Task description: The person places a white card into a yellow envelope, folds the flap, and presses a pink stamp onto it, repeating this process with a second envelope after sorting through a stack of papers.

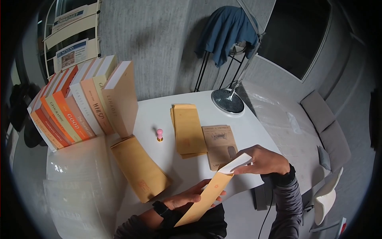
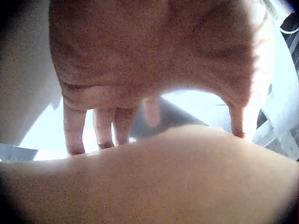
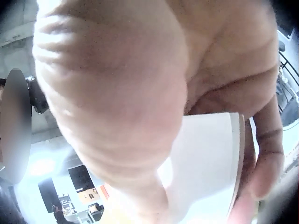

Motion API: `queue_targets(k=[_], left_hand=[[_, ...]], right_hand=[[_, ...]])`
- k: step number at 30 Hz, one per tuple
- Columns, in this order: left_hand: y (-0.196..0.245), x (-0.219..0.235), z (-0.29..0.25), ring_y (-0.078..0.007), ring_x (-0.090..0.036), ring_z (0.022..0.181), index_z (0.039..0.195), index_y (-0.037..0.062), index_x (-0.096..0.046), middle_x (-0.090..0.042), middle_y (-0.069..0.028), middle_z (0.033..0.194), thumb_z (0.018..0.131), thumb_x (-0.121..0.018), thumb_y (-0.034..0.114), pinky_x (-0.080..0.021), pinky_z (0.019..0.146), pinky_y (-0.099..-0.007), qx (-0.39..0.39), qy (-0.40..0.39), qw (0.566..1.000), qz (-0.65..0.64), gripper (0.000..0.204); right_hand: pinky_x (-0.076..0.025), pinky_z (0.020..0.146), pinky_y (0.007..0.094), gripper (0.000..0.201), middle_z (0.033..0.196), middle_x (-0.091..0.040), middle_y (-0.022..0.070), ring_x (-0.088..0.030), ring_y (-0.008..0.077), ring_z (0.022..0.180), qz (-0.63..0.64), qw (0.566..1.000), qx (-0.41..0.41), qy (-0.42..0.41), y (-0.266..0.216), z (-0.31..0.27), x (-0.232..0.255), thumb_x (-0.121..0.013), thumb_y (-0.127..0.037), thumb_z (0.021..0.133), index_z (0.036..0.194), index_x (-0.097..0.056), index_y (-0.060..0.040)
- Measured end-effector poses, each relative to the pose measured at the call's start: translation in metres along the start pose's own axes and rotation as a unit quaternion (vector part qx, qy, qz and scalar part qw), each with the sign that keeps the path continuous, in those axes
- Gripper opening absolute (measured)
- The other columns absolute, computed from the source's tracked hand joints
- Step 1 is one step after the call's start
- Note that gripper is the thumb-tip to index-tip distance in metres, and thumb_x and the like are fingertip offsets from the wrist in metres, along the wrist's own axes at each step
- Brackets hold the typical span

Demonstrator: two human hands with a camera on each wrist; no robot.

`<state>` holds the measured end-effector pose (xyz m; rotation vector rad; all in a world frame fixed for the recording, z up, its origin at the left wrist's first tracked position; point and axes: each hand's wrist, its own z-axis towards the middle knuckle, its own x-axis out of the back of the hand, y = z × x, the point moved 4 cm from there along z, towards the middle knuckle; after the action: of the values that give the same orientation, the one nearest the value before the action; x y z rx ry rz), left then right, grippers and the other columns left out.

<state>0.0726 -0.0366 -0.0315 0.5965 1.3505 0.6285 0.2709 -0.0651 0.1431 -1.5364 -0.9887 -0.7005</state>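
Note:
My left hand (image 1: 187, 198) holds a long yellow-brown envelope (image 1: 211, 193) tilted over the near edge of the table, thumb on one side and fingers at the other. In the left wrist view the envelope (image 2: 154, 182) spans the lower part, with the fingertips of the left hand (image 2: 149, 56) along its edge. A small reddish mark shows near the envelope's upper end. There, my right hand (image 1: 267, 160) pinches a folded white paper (image 1: 240, 162) whose lower part is hidden inside the envelope. The right wrist view shows the white paper (image 3: 205, 158) between thumb and fingers.
On the white table (image 1: 153, 115) lie a stack of envelopes (image 1: 187, 131), a printed brown booklet (image 1: 219, 141) and another envelope pile (image 1: 139, 167). A pink-handled stamp (image 1: 160, 134) stands between them. Books (image 1: 79, 103) line the left; a lamp base (image 1: 227, 101) stands at the back.

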Motion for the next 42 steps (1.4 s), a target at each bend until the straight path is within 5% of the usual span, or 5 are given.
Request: queue_targets(k=[7, 11, 26, 36, 42], left_hand=[[0.003, -0.002, 0.000, -0.0301, -0.041, 0.137, 0.156, 0.0096, -0.012, -0.036, -0.0223, 0.152, 0.071, -0.078, 0.064, -0.037, 0.112, -0.0469, -0.008, 0.008, 1.000, -0.016, 0.121], [0.003, -0.001, 0.000, -0.0303, -0.042, 0.137, 0.156, 0.0100, -0.012, -0.036, -0.0234, 0.151, 0.071, -0.079, 0.063, -0.037, 0.112, -0.0466, -0.013, 0.016, 1.000, -0.014, 0.120], [0.008, -0.001, 0.000, -0.0299, -0.046, 0.133, 0.153, 0.0077, -0.017, -0.043, -0.0219, 0.146, 0.071, -0.081, 0.059, -0.036, 0.114, -0.0458, -0.045, 0.050, 0.996, -0.051, 0.117], [0.002, 0.001, -0.001, -0.0317, -0.046, 0.132, 0.155, 0.0083, -0.016, -0.039, -0.0218, 0.148, 0.077, -0.074, 0.063, -0.038, 0.112, -0.0487, -0.044, 0.036, 0.998, -0.012, 0.112], [-0.001, 0.002, -0.003, -0.0317, -0.038, 0.140, 0.155, 0.0073, -0.017, -0.037, -0.0209, 0.151, 0.086, -0.067, 0.058, -0.032, 0.116, -0.0466, -0.067, -0.003, 0.990, -0.124, 0.099]], right_hand=[[-0.052, 0.071, 0.0280, 0.015, 0.093, -0.073, 0.0076, -0.066, 0.0167, 0.077, 0.099, 0.983, 0.043, 0.147, 0.012, -0.005, 0.015, -0.074, -0.011, 0.087, 0.099, -0.073, -0.0016], [-0.052, 0.072, 0.0287, 0.012, 0.091, -0.073, 0.0073, -0.066, 0.0163, 0.077, 0.142, 0.980, 0.103, 0.099, 0.006, -0.007, 0.001, -0.075, -0.006, 0.086, 0.097, -0.076, -0.0032], [-0.049, 0.098, 0.0408, 0.035, 0.115, -0.068, 0.0131, -0.057, 0.0301, 0.119, 0.131, 0.977, 0.145, 0.087, -0.017, -0.009, -0.024, -0.078, -0.015, 0.084, 0.116, -0.072, -0.0048], [-0.048, 0.091, 0.0353, 0.030, 0.118, -0.066, 0.0122, -0.058, 0.0267, 0.114, 0.124, 0.982, 0.143, -0.009, -0.023, 0.002, -0.050, -0.082, -0.016, 0.079, 0.106, -0.074, -0.0058], [-0.047, 0.098, 0.0333, 0.049, 0.126, -0.063, 0.0078, -0.056, 0.0210, 0.119, 0.212, 0.973, 0.052, 0.081, -0.006, 0.004, -0.042, -0.080, -0.006, 0.079, 0.126, -0.064, -0.0062]])
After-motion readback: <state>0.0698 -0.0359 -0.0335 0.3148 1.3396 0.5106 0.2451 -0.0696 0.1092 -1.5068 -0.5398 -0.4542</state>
